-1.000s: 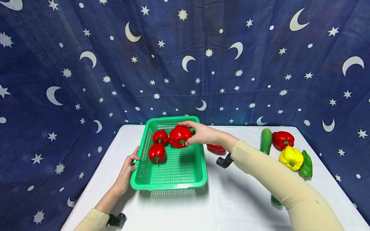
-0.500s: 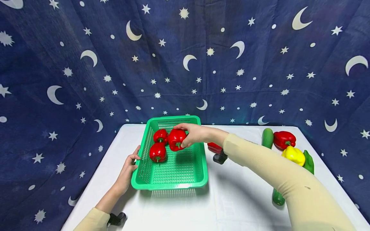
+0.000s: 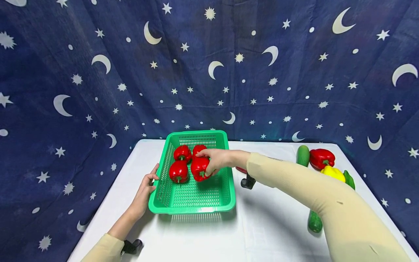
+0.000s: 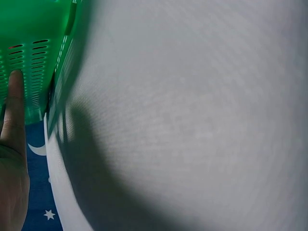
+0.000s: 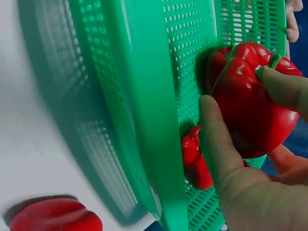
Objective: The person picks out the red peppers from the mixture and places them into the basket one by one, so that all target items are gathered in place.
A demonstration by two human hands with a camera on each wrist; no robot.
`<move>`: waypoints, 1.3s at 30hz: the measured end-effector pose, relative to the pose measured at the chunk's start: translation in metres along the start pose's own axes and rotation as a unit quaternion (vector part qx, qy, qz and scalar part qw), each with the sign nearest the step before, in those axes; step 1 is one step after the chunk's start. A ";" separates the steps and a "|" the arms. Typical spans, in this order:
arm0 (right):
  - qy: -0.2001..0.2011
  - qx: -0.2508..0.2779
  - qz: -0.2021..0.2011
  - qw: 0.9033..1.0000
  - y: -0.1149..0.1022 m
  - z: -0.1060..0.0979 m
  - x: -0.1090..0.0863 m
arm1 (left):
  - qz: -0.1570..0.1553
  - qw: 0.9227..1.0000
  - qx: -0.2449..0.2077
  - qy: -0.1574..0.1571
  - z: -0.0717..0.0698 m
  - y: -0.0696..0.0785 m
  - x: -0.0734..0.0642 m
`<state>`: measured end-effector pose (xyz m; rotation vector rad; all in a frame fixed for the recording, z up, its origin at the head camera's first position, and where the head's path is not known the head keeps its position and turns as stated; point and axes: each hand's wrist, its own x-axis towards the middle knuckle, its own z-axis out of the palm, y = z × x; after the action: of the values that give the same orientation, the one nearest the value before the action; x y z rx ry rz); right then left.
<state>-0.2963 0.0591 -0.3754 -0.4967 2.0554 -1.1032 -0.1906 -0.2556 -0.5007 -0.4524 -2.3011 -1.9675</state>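
Note:
In the head view a green perforated plastic basket [image 3: 193,210] stands on the white-covered table. My right hand [image 3: 214,160] reaches in over its right side and grips a red bell pepper [image 3: 199,169], thumb near the stem end in the right wrist view. Two more red bell peppers, one at the back [image 3: 182,153] and one nearer [image 3: 178,172], lie along the basket's left half. Another red bell pepper [image 3: 199,148] shows partly behind my right hand. My left hand [image 3: 144,191] touches the basket's left side, one straight finger [image 4: 15,91] against the outer wall in the left wrist view.
Right of the basket lies a red bell pepper [image 5: 55,216], mostly hidden by my arm in the head view. Farther right are a cucumber-like green vegetable [image 3: 303,155], a red bell pepper [image 3: 322,158], a yellow bell pepper [image 3: 334,173] and a green pepper [image 3: 349,179]. A starry curtain [image 3: 183,72] hangs behind.
My right hand has brought the held bell pepper slightly left and toward the basket's near side, lower now, and the bell pepper behind it shows separately. My left hand stays in place.

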 end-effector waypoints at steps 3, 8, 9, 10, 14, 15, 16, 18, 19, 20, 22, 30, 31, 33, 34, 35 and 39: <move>-0.006 -0.011 0.016 1.000 0.001 0.002 0.004 | 0.001 1.000 0.000 0.000 0.000 0.000 0.001; -0.020 -0.021 0.050 0.998 -0.001 0.004 0.010 | 0.005 1.000 -0.001 -0.002 -0.001 -0.001 0.001; -0.024 -0.022 0.056 0.998 -0.002 0.004 0.012 | 0.004 1.000 -0.001 -0.003 -0.001 -0.001 0.001; -0.027 -0.023 0.062 0.997 -0.002 0.005 0.013 | 0.003 1.000 0.000 -0.003 -0.001 -0.001 0.000; -0.036 -0.036 0.074 0.996 -0.003 0.006 0.018 | 0.001 1.000 0.001 -0.004 -0.001 -0.001 0.000; -0.037 -0.041 0.075 0.996 -0.003 0.006 0.019 | 0.000 1.000 0.001 -0.004 -0.001 -0.001 0.000; -0.037 -0.045 0.076 0.995 -0.003 0.007 0.020 | 0.000 1.000 0.001 -0.004 0.000 -0.001 0.000; -0.039 -0.055 0.076 0.995 -0.003 0.009 0.022 | -0.001 1.000 0.001 -0.004 0.000 -0.001 0.000; -0.039 -0.057 0.075 0.995 -0.002 0.010 0.023 | -0.001 1.000 0.001 -0.004 0.000 0.000 0.000; -0.040 -0.059 0.074 0.995 -0.002 0.011 0.025 | -0.002 1.000 0.001 -0.004 0.000 0.000 0.000; -0.043 -0.062 0.069 0.995 -0.002 0.012 0.026 | -0.003 1.000 0.001 -0.002 0.000 0.000 0.000; -0.045 -0.057 0.069 0.995 0.001 0.017 0.034 | -0.004 1.000 -0.005 -0.001 0.002 -0.002 0.000; -0.045 -0.059 0.070 0.995 0.002 0.017 0.034 | -0.004 1.000 -0.006 -0.002 0.002 -0.002 0.000; -0.044 -0.064 0.071 0.994 0.004 0.019 0.036 | -0.003 1.000 -0.006 -0.001 0.002 -0.002 0.000; -0.042 -0.066 0.071 0.994 0.004 0.020 0.036 | -0.003 1.000 -0.006 -0.001 0.002 -0.002 0.000; -0.041 -0.068 0.071 0.994 0.005 0.020 0.037 | -0.004 1.000 -0.005 -0.001 0.001 -0.001 0.000; -0.034 -0.070 0.074 0.994 0.005 0.022 0.038 | -0.002 1.000 -0.001 -0.001 0.001 -0.001 0.000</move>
<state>-0.3042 0.0264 -0.4033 -0.4378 2.0820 -0.8487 -0.1902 -0.2549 -0.5016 -0.4503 -2.3035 -1.9733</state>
